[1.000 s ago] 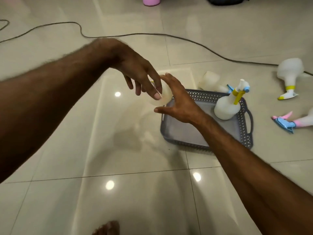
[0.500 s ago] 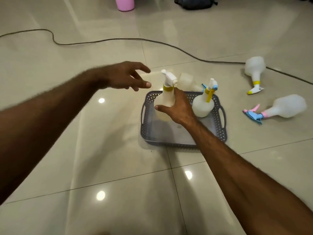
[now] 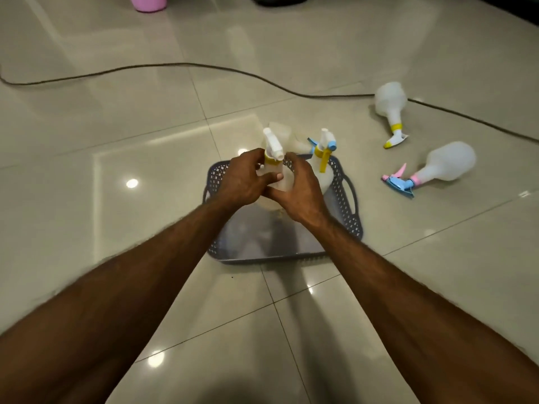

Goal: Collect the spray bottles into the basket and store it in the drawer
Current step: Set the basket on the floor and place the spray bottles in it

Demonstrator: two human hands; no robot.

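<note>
Both hands grip one upright spray bottle [image 3: 274,158] over the far left part of the grey basket [image 3: 344,205], which sits on the tiled floor [image 3: 116,228]. Left hand [image 3: 243,182]: fingers curled round the bottle's left side, thumb across its front just below the yellow collar. Right hand [image 3: 300,191]: fingers wrapped round the right side of the body. The white nozzle rises clear above both hands. A second bottle [image 3: 322,161], with yellow trigger and blue tip, stands in the basket's far right corner. Another [image 3: 281,135] lies just behind the basket; two more [image 3: 390,109] [image 3: 437,167] lie on the floor well to the right, near a dark cable [image 3: 175,65]
</note>
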